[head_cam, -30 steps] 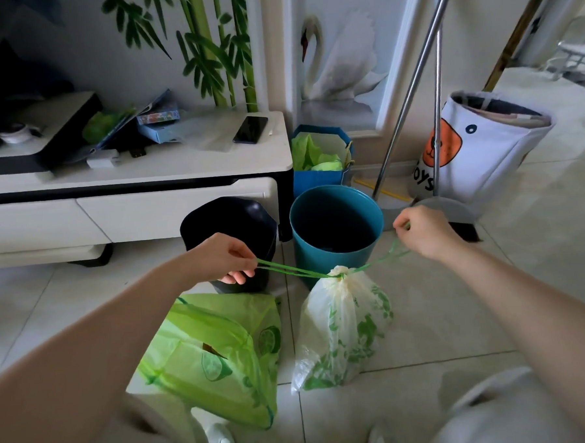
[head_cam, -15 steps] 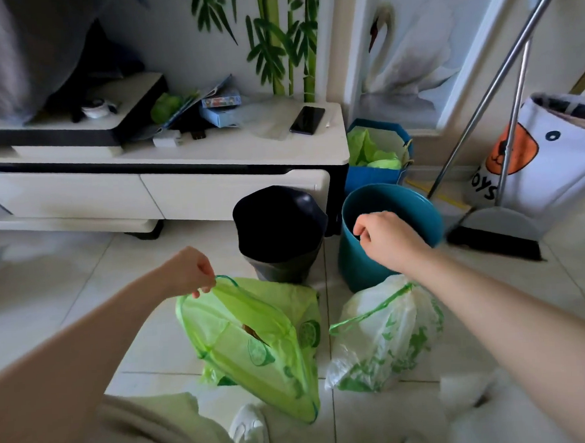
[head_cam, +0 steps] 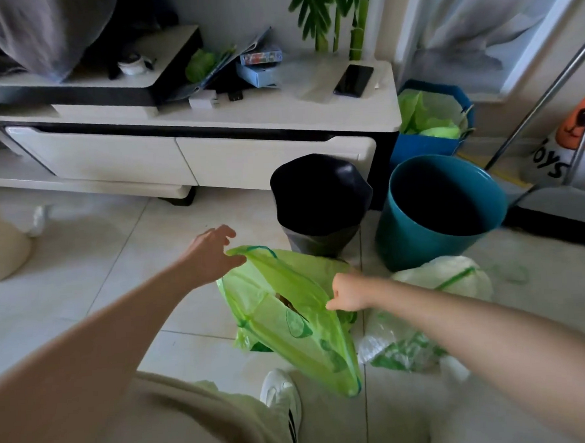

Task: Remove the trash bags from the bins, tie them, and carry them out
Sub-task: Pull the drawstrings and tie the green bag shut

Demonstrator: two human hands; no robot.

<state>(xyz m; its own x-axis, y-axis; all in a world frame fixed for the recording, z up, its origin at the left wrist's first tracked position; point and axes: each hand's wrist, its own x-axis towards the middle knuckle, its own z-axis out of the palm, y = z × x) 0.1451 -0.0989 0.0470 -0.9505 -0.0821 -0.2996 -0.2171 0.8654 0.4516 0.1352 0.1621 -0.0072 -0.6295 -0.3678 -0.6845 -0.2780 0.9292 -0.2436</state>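
- Two bags lie on the floor near the bins: green bag [head_cam: 289, 309] centre, white bag [head_cam: 434, 302] right, cinched.
- Left hand [head_cam: 215, 256] pinches the green bag's far-left rim, other fingers spread.
- Right hand [head_cam: 349, 294] is fisted on the near rim.
- Black bin [head_cam: 320, 203] and teal bin [head_cam: 439, 210] stand emptied.
- Risk: the mouth gapes, so a lopsided pull could tip rubbish out or tear the thin film.
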